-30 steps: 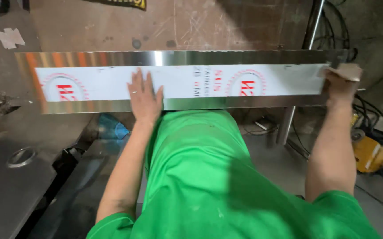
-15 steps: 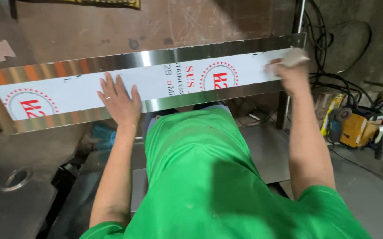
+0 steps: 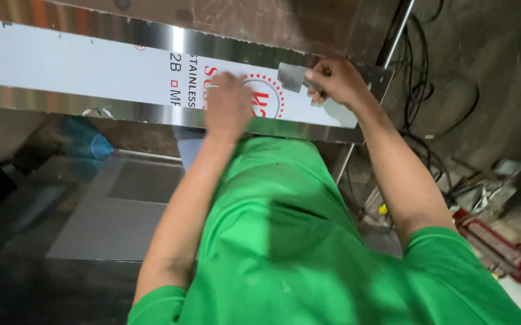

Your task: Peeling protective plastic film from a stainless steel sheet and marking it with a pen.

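A long stainless steel strip [image 3: 122, 111] lies across in front of me, covered by a white protective film [image 3: 80, 75] with red round marks and lettering. My left hand [image 3: 227, 105] presses flat on the film near a red mark. My right hand [image 3: 339, 81] pinches a peeled grey-white corner of the film [image 3: 292, 76], lifted off the bare steel end [image 3: 378, 78] at the strip's right. My green shirt fills the lower middle of the view.
A grey metal machine top [image 3: 110, 216] sits below left, with a blue object [image 3: 86, 141] under the strip. Black cables [image 3: 435, 114] hang at the right beside a metal pole [image 3: 396, 33]. Tools and red packaging [image 3: 495, 241] lie on the floor at lower right.
The view has shifted right and closer. My right hand has drawn the film corner leftward off the strip's end, baring the steel. My left hand stays pressed on the film.
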